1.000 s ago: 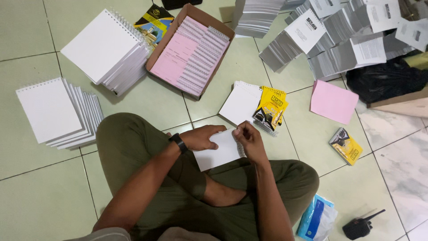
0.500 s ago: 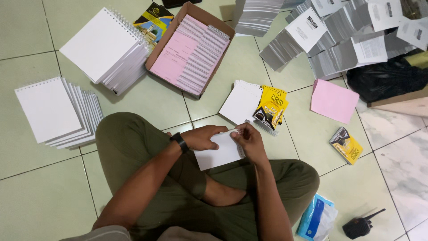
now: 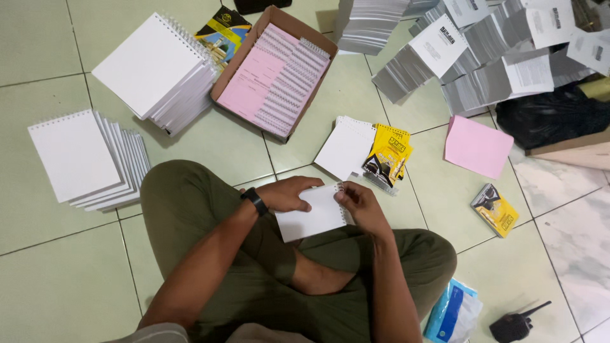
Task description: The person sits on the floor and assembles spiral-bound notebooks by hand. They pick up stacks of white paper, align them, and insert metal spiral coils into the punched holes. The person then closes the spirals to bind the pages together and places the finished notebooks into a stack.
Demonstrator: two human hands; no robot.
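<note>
Person sits cross-legged on the tiled floor (image 3: 57, 286), holding a small white notepad (image 3: 312, 215) over the lap, just above the knees. Left hand (image 3: 287, 194) lies across the pad's top-left edge, fingers curled round it, thumb under; a black wristband (image 3: 255, 201) sits on that wrist. Right hand (image 3: 359, 204) is at the pad's right edge, w/ fingertips pinched close on the wire binding there; can't tell if it's gripping the wire or only the paper edge.

Just beyond the hands, on the floor: loose white punched sheets (image 3: 345, 147) w/ a yellow cover (image 3: 388, 154) lying partly over them. Further right, a pink sheet (image 3: 478, 147), and a small yellow booklet (image 3: 495, 209) near it. Ahead, an open cardboard box (image 3: 279, 19) w/ pink sheets and wire coils inside. To the left, 2 fanned stacks of spiral-bound white pads (image 3: 76, 155), (image 3: 154, 63). Top right, heaps of grey printed stacks (image 3: 483, 57). Bottom right, a black handheld radio (image 3: 513, 325) beside a blue-and-white packet (image 3: 452, 312).
</note>
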